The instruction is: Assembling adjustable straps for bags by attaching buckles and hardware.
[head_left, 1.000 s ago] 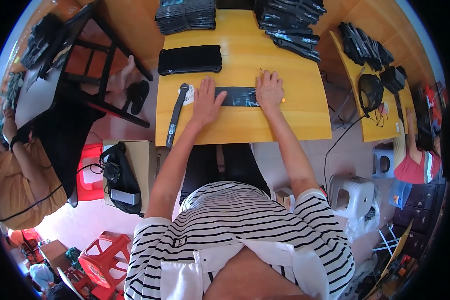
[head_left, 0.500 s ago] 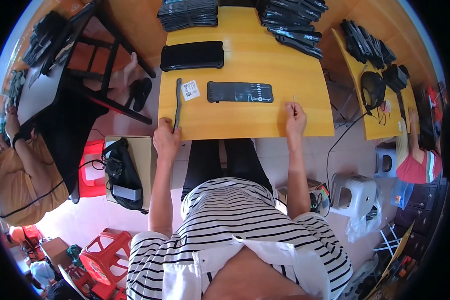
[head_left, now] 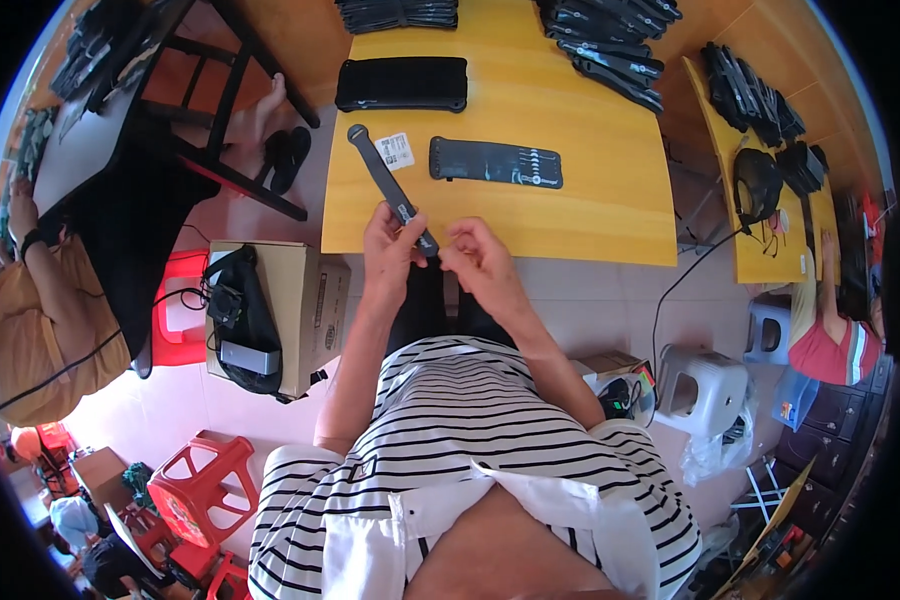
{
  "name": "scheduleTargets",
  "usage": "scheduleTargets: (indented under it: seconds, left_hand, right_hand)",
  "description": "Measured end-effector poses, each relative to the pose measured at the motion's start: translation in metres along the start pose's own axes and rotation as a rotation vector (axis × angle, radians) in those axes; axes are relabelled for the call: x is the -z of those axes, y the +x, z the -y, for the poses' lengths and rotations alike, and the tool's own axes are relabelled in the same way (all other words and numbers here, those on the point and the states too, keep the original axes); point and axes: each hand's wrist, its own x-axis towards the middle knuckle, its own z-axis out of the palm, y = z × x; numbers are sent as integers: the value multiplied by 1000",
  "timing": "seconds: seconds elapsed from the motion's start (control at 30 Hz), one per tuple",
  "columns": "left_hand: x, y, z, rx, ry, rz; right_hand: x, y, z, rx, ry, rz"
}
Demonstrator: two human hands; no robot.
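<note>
**Both hands on a slim black bar at the table's near edge**

Left hand [head_left: 388,245] closes around the lower part of a long black bar [head_left: 382,180], fingers wrapped over it; right hand [head_left: 475,258] meets it at the bar's near tip, thumb and fingers pinched together there. From the hands the bar runs up and away to the left, its rounded far end over the table [head_left: 590,210]. It appears thin, stiff and light, and likely smooth; its length would make it swing if gripped by one tip alone, so a hold close to mid-length, backed by a pinch at the end, seems best.

Just beyond the left hand lies a small white tag [head_left: 396,151]. Beyond the right hand lies a flat dark panel [head_left: 496,162] with pale markings. Farther off sits a black case [head_left: 402,84], with stacks of black parts [head_left: 610,40] past it. The tabletop is bare yellow wood. Left of the hands, on the tiled floor, a cardboard box [head_left: 295,310] carries a black bag [head_left: 240,320]; red stools [head_left: 195,480] and other seated people fill the room's edges.
</note>
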Motion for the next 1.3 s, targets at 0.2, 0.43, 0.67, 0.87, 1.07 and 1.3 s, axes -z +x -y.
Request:
scheduleTargets:
  seconds: [0.2,0.43,0.67,0.87,1.07,1.3]
  left_hand:
    - [-8,-10,-7,68,-149,80]
    - [-3,-14,-7,216,-405,165]
    - [-9,-18,-24,168,-343,55]
    - [-12,-20,-24,178,-326,42]
    - [-19,-24,-26,89,-233,-9]
    - [-24,-25,-25,36,-170,-39]
  right_hand:
    - [3,4,1,-161,347,0]
    - [3,-4,32,-233,441,11]
    - [11,-23,37,-4,-115,12]
    - [7,-28,37,36,-302,47]
    - [5,-28,32,154,-451,-26]
    - [11,-27,27,71,-343,0]
